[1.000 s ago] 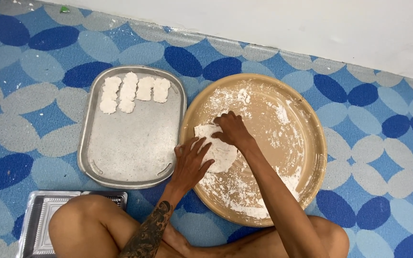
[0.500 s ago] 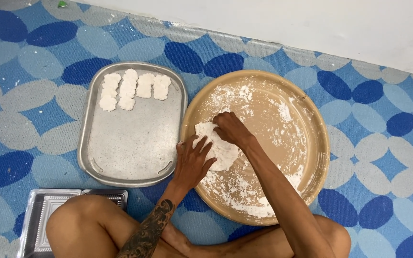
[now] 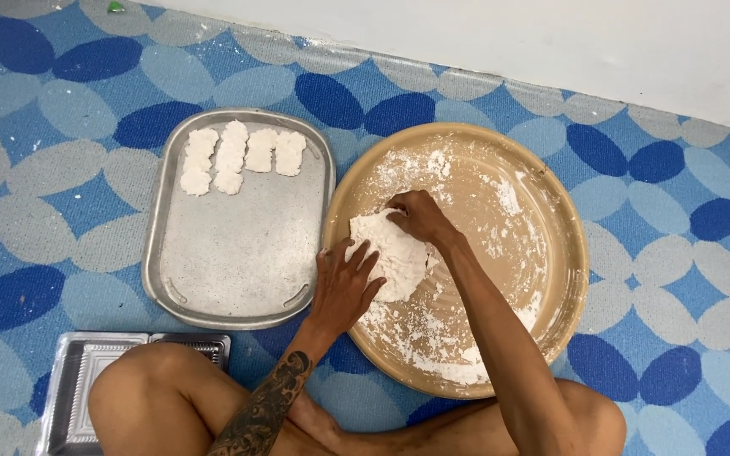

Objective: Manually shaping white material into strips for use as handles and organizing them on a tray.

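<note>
Round tan basin (image 3: 551,211) w/ flour holds dough lump (image 3: 390,253), left hand (image 3: 344,283) spread on it, right hand (image 3: 416,215) fingers curled gripping; metal tray (image 3: 238,253) adj w/ dough pieces (image 3: 238,156).

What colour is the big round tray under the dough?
The round tray is light brown, dusted with white flour; the head view shows it.

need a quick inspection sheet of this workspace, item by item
surface: blue patterned mat, flour specks
job's things: white dough lump in round tan tray, loose flour around it
clutter: metal tray with shaped dough pieces; foil container near the knee
hands: left hand and right hand both pressing the dough lump
cables: nothing seen
surroundings: white wall along the mat's far edge
</note>
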